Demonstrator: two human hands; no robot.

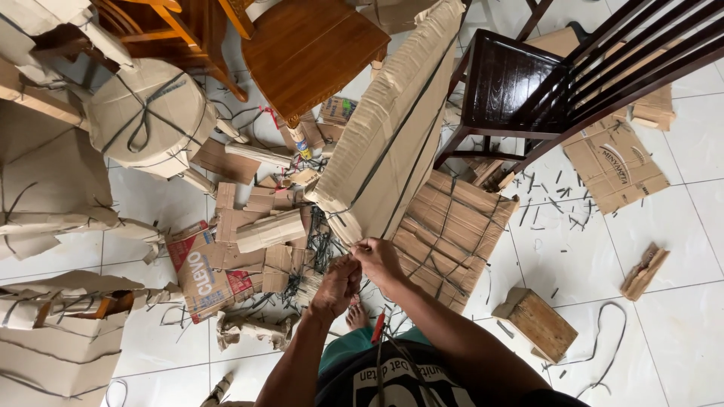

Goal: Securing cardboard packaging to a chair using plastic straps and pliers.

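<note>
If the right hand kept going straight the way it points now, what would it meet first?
The right hand points up-frame at the near end of the long cardboard-wrapped piece bound with dark straps. It already seems to touch that end, so that wrapping comes first, though depth is hard to judge.

Both hands, left hand (337, 285) and right hand (377, 258), meet at the lower end of a cardboard-wrapped bundle (396, 124) slanting toward one o'clock, a dark wooden chair (520, 83) at two o'clock.
</note>
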